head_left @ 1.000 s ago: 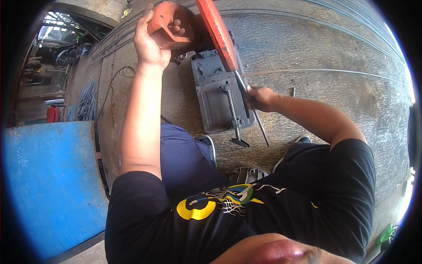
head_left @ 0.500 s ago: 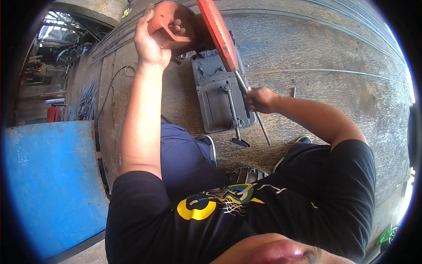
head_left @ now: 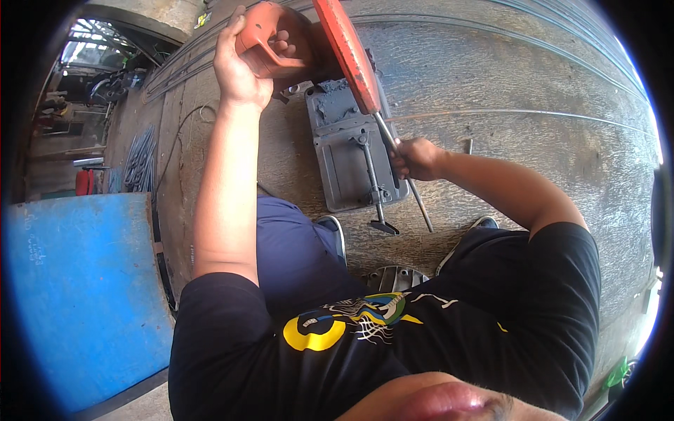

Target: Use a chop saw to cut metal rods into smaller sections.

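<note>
My left hand [head_left: 240,77] is wrapped round the orange D-shaped handle [head_left: 264,50] of a chop saw, its fingertips showing through the loop. The worn orange blade guard [head_left: 351,59] slants down beside the motor body. Below it lies the grey base [head_left: 335,165], with a clamp screw [head_left: 371,172] along it. My right hand [head_left: 419,160] is closed around a thin metal rod [head_left: 421,205] at the base's right edge. The rod's upper end runs in under the guard, where the blade and cut point are hidden. Its lower end sticks out toward my feet.
A long thin rod [head_left: 519,112] lies on the floor to the right, near a short metal piece [head_left: 469,146]. More long bars [head_left: 449,24] stretch along the far side. At the left stand a blue panel [head_left: 88,281] and a bundle of rods [head_left: 140,158]. A cable [head_left: 175,137] curves nearby.
</note>
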`<action>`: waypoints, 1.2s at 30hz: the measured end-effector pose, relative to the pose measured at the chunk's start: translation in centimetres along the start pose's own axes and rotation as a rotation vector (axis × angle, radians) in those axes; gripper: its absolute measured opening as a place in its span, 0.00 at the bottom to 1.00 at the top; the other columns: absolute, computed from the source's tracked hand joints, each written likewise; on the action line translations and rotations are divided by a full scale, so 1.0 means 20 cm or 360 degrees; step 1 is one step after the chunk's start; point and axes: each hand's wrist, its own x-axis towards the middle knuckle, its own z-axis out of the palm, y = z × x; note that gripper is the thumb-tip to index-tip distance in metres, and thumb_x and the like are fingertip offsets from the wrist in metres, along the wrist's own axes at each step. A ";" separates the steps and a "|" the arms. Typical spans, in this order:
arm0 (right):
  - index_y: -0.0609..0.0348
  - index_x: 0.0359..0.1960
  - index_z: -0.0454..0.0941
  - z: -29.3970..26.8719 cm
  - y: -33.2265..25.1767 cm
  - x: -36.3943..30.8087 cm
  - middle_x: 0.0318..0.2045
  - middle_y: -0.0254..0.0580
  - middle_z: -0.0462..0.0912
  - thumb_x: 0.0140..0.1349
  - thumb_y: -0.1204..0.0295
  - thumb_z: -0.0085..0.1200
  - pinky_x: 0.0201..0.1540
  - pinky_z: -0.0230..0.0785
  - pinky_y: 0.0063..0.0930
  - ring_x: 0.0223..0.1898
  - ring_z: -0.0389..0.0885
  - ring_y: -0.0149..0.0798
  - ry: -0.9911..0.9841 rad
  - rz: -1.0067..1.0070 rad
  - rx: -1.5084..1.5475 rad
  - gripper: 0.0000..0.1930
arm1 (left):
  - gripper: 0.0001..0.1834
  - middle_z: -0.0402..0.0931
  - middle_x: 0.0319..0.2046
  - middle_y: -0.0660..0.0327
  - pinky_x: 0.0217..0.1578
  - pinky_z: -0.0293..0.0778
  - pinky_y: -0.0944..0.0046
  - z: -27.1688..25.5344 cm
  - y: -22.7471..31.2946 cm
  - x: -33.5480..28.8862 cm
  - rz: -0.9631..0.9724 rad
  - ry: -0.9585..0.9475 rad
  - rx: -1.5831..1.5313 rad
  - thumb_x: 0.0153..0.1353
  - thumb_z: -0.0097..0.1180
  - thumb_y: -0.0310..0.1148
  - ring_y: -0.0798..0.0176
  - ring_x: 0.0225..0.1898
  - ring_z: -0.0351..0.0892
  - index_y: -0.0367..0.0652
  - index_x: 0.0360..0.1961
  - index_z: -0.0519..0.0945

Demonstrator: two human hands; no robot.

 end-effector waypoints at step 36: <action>0.57 0.36 0.69 -0.03 0.02 0.01 0.27 0.33 0.68 0.68 0.61 0.48 0.31 0.67 0.30 0.28 0.70 0.33 0.0234 -0.0144 -0.0199 0.12 | 0.31 0.76 0.38 0.48 0.42 0.76 0.50 -0.01 0.00 0.00 0.0001 -0.0046 -0.0008 0.63 0.38 0.49 0.54 0.37 0.78 0.30 0.52 0.71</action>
